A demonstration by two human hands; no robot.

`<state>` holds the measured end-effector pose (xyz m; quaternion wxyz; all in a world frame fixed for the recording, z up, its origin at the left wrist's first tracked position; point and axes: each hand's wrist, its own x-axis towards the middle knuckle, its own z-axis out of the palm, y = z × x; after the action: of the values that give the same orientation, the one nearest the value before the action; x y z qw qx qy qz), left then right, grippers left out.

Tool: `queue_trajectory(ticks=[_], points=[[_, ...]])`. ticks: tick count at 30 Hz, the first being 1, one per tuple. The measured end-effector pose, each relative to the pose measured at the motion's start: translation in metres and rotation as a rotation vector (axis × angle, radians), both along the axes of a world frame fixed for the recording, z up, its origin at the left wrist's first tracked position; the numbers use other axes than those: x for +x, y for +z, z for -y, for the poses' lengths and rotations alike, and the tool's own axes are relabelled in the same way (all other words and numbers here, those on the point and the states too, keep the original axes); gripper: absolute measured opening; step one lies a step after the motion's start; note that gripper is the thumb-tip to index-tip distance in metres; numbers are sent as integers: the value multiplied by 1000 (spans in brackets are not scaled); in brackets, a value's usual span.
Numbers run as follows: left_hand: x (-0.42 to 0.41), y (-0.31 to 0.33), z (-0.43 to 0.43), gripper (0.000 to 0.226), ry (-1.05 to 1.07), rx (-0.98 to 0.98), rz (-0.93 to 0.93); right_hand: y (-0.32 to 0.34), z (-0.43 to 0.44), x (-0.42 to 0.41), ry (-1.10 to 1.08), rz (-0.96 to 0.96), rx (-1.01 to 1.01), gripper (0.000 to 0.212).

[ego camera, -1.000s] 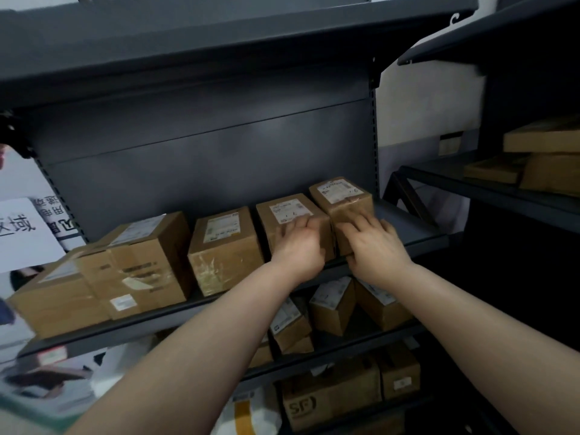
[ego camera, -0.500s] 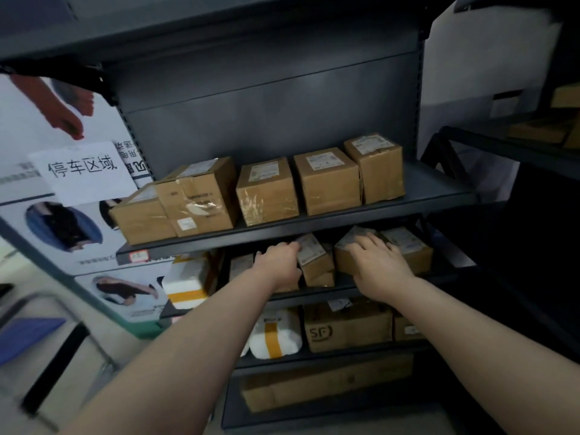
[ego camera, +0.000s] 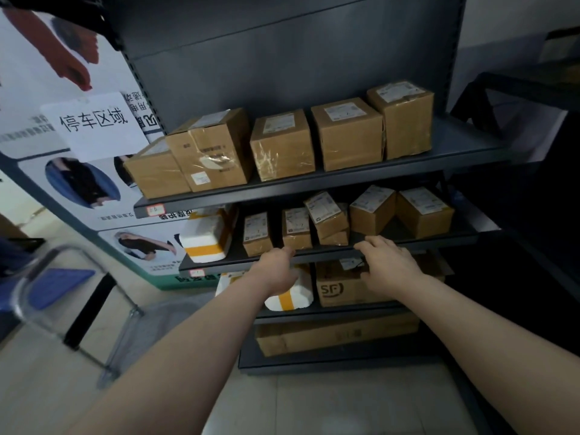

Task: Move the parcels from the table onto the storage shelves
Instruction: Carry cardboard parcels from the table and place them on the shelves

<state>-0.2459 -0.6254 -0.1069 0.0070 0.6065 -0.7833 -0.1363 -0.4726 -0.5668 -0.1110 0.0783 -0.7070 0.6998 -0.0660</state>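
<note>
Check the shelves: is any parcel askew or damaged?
Yes. On the second shelf, one small parcel lies tilted atop a lower parcel instead of standing square. On the top shelf, the second box from the left has wrinkled, peeling tape.

Lighting is dim; the brightest zone lies left, on the white printed wall poster (ego camera: 62,76) and pale floor (ego camera: 37,390). The dark grey metal shelving unit (ego camera: 282,58) falls to near black at the right edge. Clear tape (ego camera: 273,160) on the brown cardboard boxes (ego camera: 348,142) shows faint glare. Wide-angle distortion bows the uprights
</note>
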Motion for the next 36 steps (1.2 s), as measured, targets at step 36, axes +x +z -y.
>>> queue_trajectory(ticks=[36], points=[[238,-74,160,28,615,-111,-263,-70,233,263,391,226,101,61]])
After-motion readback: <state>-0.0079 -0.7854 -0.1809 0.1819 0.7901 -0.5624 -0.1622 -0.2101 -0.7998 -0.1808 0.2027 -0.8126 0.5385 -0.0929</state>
